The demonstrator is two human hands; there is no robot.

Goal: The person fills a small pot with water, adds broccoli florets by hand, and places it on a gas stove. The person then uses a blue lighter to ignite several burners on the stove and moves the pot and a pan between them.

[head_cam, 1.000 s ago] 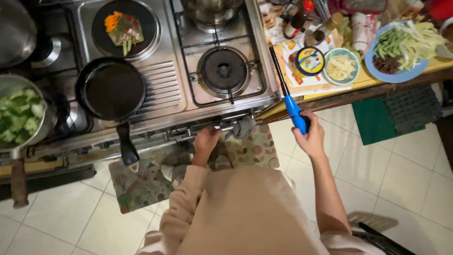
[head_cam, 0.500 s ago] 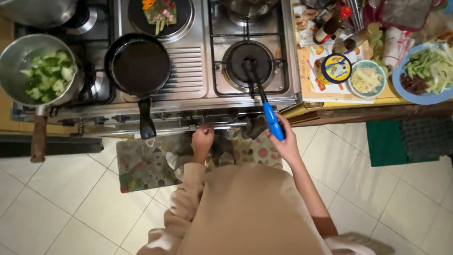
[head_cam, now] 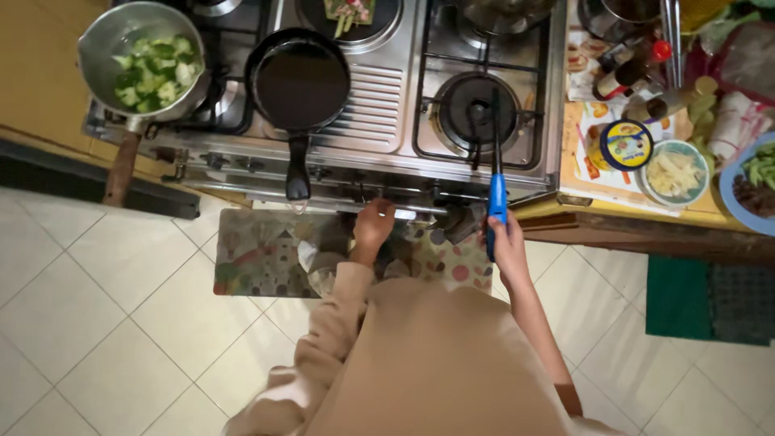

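Observation:
My right hand [head_cam: 507, 239] grips the blue handle of a long stick lighter [head_cam: 496, 179]. Its thin black nozzle reaches over the front right burner [head_cam: 476, 111] of the steel gas stove [head_cam: 387, 129]. My left hand [head_cam: 373, 226] is closed on a control knob at the stove's front edge. An empty black frying pan [head_cam: 297, 79] sits on the front middle burner, its handle pointing toward me. No flame is visible on the right burner.
A steel pot [head_cam: 145, 64] with chopped green vegetables sits at the stove's left. A counter at the right holds a yellow-lidded tub [head_cam: 627, 144], a bowl of pale pieces [head_cam: 674, 171], bottles and a blue plate [head_cam: 749, 179]. A patterned mat [head_cam: 274, 250] lies underfoot.
My right hand brought the lighter from the counter's edge leftward until its tip sits over the front right burner. My left hand stayed at the stove's knobs. The view shifted to the left.

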